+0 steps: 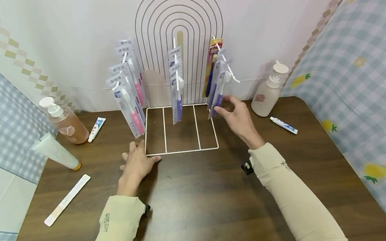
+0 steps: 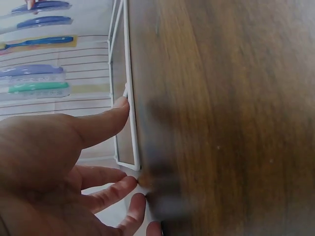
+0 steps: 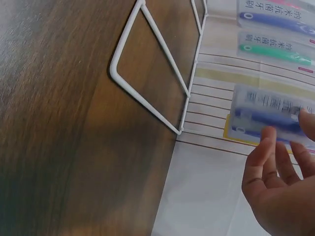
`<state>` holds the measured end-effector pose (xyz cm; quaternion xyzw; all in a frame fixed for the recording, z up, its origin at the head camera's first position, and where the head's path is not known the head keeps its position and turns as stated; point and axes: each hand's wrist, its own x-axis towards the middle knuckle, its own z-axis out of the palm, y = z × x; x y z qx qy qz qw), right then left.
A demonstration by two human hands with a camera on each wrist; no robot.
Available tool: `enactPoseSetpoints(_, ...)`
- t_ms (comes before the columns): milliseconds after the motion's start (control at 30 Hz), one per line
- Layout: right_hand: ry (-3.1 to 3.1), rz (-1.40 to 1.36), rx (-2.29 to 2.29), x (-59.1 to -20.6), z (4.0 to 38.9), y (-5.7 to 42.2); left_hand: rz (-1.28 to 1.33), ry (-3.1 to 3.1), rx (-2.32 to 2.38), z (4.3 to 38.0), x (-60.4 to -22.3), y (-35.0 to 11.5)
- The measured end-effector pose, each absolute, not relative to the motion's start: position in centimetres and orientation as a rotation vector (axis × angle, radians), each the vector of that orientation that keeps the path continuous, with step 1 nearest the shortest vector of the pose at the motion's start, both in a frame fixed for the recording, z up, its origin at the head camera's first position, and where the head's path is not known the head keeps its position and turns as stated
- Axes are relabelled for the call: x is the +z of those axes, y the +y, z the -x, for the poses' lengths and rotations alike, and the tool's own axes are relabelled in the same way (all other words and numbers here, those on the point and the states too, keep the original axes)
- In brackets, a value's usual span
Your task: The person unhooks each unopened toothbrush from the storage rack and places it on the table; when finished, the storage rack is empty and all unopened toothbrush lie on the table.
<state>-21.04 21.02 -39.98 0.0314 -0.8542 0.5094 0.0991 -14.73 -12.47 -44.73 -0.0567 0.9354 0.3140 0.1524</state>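
Observation:
A white wire rack (image 1: 182,152) stands on the table, with packaged toothbrushes hanging from three hooks. My left hand (image 1: 136,162) rests at its front left corner, fingers spread and thumb (image 2: 115,118) against the wire base. At the right hook my right hand (image 1: 240,119) holds the lower end of a packaged purple toothbrush (image 1: 219,90), thumb on one side and fingers at the other. Behind it hangs a dark blue toothbrush on a red-and-yellow card (image 1: 215,44). Pink toothbrushes (image 1: 132,111) hang at the left, and packaged toothbrushes including a purple one (image 1: 179,102) in the middle.
At the left stand an amber pump bottle (image 1: 71,127) and a white tube (image 1: 56,152), with a small toothpaste tube (image 1: 96,129) and a long white packet (image 1: 67,200) nearby. A white pump bottle (image 1: 266,97) and another toothpaste tube (image 1: 283,125) are at the right.

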Motion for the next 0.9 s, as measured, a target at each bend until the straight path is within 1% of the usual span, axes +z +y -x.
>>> enactPoseSetpoints(400, -2.442, -0.131, 1.667, -40.3, 20.7, 20.8, 0.171, 2.686, 0.986, 15.1, -45.6, -12.4)
enactPoseSetpoints(900, -2.411, -0.049, 1.684, -40.8, 19.3, 23.6, 0.247, 2.723, 0.961, 15.0, -45.6, -11.7)
